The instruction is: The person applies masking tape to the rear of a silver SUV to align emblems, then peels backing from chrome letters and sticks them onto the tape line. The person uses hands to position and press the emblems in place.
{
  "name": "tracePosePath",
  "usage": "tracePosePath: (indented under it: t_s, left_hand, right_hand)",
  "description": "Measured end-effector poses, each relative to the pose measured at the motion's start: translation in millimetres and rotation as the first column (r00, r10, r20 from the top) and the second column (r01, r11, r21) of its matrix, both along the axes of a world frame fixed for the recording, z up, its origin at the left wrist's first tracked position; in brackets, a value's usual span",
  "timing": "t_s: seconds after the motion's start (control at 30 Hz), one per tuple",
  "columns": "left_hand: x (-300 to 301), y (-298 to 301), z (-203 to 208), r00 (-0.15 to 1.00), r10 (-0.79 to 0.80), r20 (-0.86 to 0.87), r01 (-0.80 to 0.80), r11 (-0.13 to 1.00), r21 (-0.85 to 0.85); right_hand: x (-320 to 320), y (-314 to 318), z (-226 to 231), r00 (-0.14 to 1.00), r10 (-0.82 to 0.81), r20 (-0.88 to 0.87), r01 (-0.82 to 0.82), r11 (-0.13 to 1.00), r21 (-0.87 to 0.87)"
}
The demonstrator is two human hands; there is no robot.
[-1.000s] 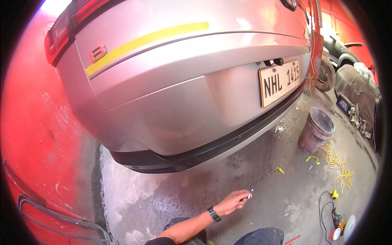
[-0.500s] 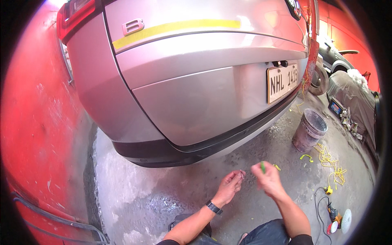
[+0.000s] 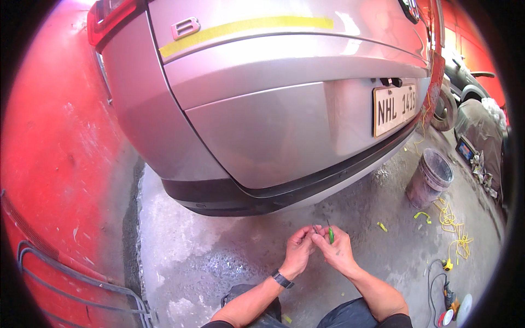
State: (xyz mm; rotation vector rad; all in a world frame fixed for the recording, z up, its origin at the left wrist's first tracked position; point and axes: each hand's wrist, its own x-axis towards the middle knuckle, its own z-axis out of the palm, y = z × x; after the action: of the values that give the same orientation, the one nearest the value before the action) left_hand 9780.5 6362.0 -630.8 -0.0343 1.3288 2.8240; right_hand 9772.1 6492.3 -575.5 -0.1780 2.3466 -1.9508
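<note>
My left hand [image 3: 299,249], with a dark watch on the wrist, and my right hand [image 3: 336,250] are brought together low over the concrete floor. The right hand pinches a thin green strip [image 3: 331,235] that sticks up between the fingers. The left hand's fingertips close on a small thin piece [image 3: 315,229] right beside it. Just beyond the hands is the rear of a silver car [image 3: 262,126], with its black lower bumper trim [image 3: 246,199] and a yellow tape stripe [image 3: 246,27] across the tailgate.
A red wall [image 3: 54,164] stands on the left, with grey cables [image 3: 76,284] at its foot. A dirty bucket [image 3: 429,177] stands at the right. Yellow cord [image 3: 454,229], green scraps [image 3: 381,226] and a power tool [image 3: 451,300] lie on the floor.
My right hand came into view and joined my left hand, carrying the green strip. The view shifted so the car sits further left and higher.
</note>
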Motion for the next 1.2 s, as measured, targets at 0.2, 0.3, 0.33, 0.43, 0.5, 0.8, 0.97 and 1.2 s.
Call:
tracePosePath:
  t_s: [0.2, 0.3, 0.33, 0.43, 0.5, 0.8, 0.97, 1.2]
  left_hand:
    - [-23.5, 0.6, -23.5, 0.993, -0.114, -0.006, 0.114, 0.990, 0.088]
    - [-25.7, -0.4, -20.9, 0.990, -0.118, -0.075, 0.122, 0.991, 0.049]
    - [-23.8, -2.8, -18.1, 0.989, -0.133, -0.064, 0.135, 0.991, 0.025]
    - [-20.6, -7.5, -9.1, 0.986, -0.165, -0.034, 0.163, 0.986, -0.037]
    - [-17.0, -9.5, -5.3, 0.986, -0.168, -0.022, 0.166, 0.984, -0.064]
    - [-9.1, -20.1, 15.8, 0.986, -0.127, 0.112, 0.090, 0.951, 0.294]
    - [-0.9, -28.9, 32.9, 0.985, -0.149, -0.090, 0.168, 0.947, 0.274]
    - [9.1, -17.4, 39.5, 0.971, 0.195, -0.137, -0.229, 0.926, -0.301]
  right_hand:
    - [-9.3, 13.6, 7.6, 0.994, 0.000, -0.107, -0.002, 1.000, -0.019]
    - [-6.0, 17.3, 11.5, 0.998, 0.017, -0.065, -0.017, 1.000, 0.012]
    - [-2.9, 19.0, 14.8, 1.000, 0.022, -0.019, -0.022, 0.999, 0.039]
    - [-2.6, 23.1, 11.6, 0.998, 0.044, -0.047, -0.039, 0.992, 0.121]
    - [-2.4, 24.5, 8.2, 0.992, 0.075, -0.102, -0.057, 0.985, 0.165]
    - [9.7, 15.2, 13.7, 0.987, 0.099, -0.129, -0.102, 0.995, -0.020]
    - [26.4, 13.4, 29.6, 0.988, 0.155, -0.004, -0.153, 0.975, -0.159]
    - [23.7, 7.8, 20.6, 0.991, 0.119, 0.065, -0.108, 0.982, -0.152]
